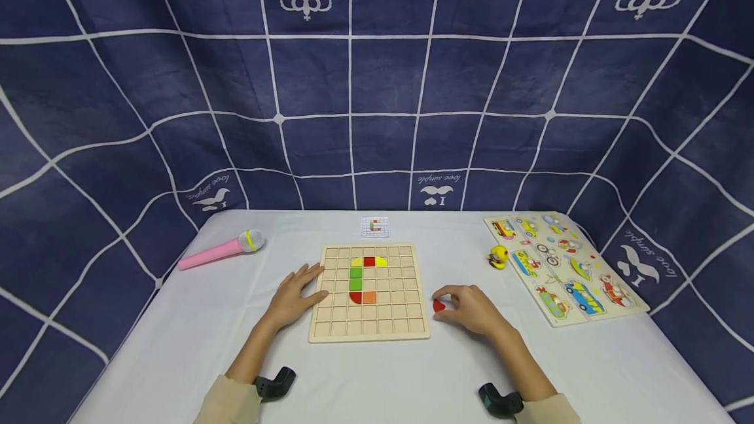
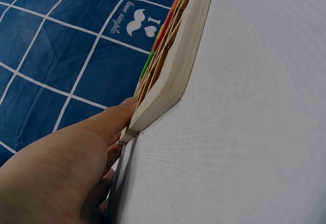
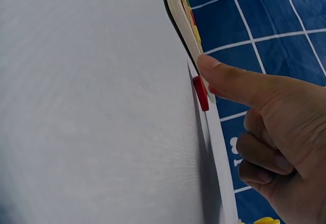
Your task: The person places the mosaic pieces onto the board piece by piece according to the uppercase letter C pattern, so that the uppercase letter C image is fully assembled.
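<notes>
A wooden grid board (image 1: 368, 322) lies in the middle of the white table, with several coloured pieces (image 1: 362, 278) set in a C shape. My left hand (image 1: 297, 293) rests flat against the board's left edge, fingers straight; in the left wrist view a fingertip (image 2: 122, 109) touches the board's corner (image 2: 170, 71). My right hand (image 1: 465, 309) sits on the table just right of the board, thumb and curled index finger around a small red piece (image 1: 438, 305). In the right wrist view the thumb (image 3: 224, 79) touches that red piece (image 3: 200, 93) near the board's edge (image 3: 184, 20).
A small pattern card (image 1: 375, 226) lies behind the board. A pink toy microphone (image 1: 220, 250) is at the back left. A yellow duck toy (image 1: 498, 256) and a vehicle puzzle board (image 1: 565, 270) are at the right. Blue checked cloth (image 1: 377, 84) surrounds the table.
</notes>
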Demonstrator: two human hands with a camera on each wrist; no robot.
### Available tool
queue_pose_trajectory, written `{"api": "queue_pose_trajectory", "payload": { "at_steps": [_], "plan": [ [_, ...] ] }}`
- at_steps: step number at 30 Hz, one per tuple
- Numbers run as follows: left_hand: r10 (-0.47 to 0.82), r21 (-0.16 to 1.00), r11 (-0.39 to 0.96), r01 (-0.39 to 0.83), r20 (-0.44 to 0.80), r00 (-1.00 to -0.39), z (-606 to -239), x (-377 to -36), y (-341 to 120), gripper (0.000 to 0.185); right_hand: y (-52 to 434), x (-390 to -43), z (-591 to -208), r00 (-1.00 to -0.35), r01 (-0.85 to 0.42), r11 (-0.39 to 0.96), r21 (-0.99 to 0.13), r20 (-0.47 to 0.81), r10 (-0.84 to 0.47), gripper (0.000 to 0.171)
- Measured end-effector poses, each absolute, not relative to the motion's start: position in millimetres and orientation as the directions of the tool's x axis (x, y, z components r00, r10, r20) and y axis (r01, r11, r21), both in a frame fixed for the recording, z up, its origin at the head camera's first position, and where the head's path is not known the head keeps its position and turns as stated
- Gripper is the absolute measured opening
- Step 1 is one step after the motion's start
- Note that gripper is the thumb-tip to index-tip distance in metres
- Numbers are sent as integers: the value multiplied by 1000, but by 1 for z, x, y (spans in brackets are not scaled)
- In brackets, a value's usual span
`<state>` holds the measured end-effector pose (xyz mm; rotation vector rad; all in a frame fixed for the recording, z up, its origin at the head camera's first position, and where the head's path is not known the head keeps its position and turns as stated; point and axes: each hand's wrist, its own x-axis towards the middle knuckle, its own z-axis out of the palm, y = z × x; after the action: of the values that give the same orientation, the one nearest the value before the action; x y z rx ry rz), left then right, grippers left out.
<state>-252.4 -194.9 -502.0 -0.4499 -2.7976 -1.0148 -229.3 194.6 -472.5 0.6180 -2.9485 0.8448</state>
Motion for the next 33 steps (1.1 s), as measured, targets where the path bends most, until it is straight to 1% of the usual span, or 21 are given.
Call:
{"api": "queue_pose_trajectory", "payload": {
  "at_steps": [7, 13, 17, 27, 33],
  "plan": [
    [231, 604, 731, 317, 218, -948, -502, -252, -195, 63, 198, -231, -478, -929, -360, 790, -496, 117, -350, 30],
    [232, 609, 727, 317, 217, -948, -502, -252, -195, 63, 201, -232, -480, -926, -366, 764, -532, 130, -354, 24],
    [227, 610, 730, 309, 211, -951, -501, -252, -194, 63, 203, -234, -481, -937, -342, 768, -542, 132, -324, 21],
    [228, 604, 735, 309, 208, -951, -500, -252, -193, 63, 208, -237, -482, -967, -255, 813, -524, 118, -227, 22],
    [224, 606, 735, 303, 204, -953, -501, -253, -193, 63, 206, -237, -484, -962, -272, 784, -557, 127, -244, 22]
  ]
}}
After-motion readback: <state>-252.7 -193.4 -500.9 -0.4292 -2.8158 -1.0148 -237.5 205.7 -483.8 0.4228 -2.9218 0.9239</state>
